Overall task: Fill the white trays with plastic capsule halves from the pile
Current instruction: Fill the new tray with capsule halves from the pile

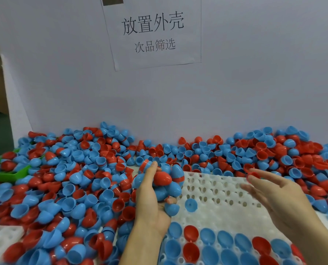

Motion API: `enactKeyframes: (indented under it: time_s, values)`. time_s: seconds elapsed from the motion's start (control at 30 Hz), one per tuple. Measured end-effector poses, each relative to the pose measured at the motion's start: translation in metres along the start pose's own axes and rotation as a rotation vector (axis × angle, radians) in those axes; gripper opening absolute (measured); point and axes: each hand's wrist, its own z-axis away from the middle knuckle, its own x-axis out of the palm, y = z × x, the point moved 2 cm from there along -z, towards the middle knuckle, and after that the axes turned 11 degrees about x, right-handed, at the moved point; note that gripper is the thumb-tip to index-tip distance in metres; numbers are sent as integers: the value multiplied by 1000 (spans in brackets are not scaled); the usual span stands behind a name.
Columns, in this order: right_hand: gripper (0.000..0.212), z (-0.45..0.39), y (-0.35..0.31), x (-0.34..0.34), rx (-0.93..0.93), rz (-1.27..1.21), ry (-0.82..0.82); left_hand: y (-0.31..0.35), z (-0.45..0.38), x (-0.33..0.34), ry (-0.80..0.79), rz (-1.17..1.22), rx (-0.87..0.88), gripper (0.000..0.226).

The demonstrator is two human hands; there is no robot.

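A big pile of red and blue capsule halves [69, 178] covers the table to the left, back and right. A white tray [216, 190] with rows of holes lies in front of me. Its near rows hold blue and red halves [224, 243], and one blue half [191, 205] sits alone further up. My left hand [151, 203] is above the tray's left edge, closed around a handful of red and blue halves [165, 184]. My right hand [273, 192] hovers over the tray's right side, fingers spread, fingertips touching a red half [253, 175].
A white wall [254, 83] with a printed paper sign [153, 33] stands right behind the pile. A green scoop [4, 171] lies half buried at the far left. Part of a second white tray [0, 240] shows at the lower left.
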Motion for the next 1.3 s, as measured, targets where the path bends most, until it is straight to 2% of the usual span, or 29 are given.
enactKeyframes:
  time_s: [0.17, 0.3, 0.47, 0.6, 0.73, 0.83, 0.93, 1.0, 1.07, 1.17, 1.23, 1.3]
  values:
    - [24, 6, 3, 14, -9, 167, -91, 0, 0, 1, -12, 0, 9, 29]
    - [36, 8, 5, 16, 42, 294, -167, -1, 0, 2, -8, 6, -2, 30]
    - [32, 9, 5, 13, 45, 239, -316, 0, 1, 2, -16, -4, 0, 31]
    - [37, 12, 4, 17, 16, 189, -450, 0, 2, 4, -24, 0, -2, 30]
    - [37, 20, 2, 23, 11, 53, -542, 0, 2, 2, 9, -13, 1, 34]
    - [54, 22, 3, 29, -57, -24, -497, -1, 1, 2, 8, -12, -2, 35]
    - [84, 23, 4, 32, -101, -71, -505, -1, 1, 2, 12, -26, 0, 34]
    - [91, 23, 4, 33, -91, -40, -529, -1, 1, 2, 10, -21, -9, 32]
    - [82, 22, 6, 32, -76, 27, -512, -1, 2, 2, 10, -18, -18, 32]
    - [57, 20, 8, 32, -104, 177, -403, -1, 2, 2, 15, -28, -12, 32]
    - [40, 18, 11, 33, -174, 345, -289, 0, 2, 2, 16, -22, -13, 33]
    - [33, 19, 15, 38, -273, 550, -203, 0, 2, 3, 12, -14, -14, 37]
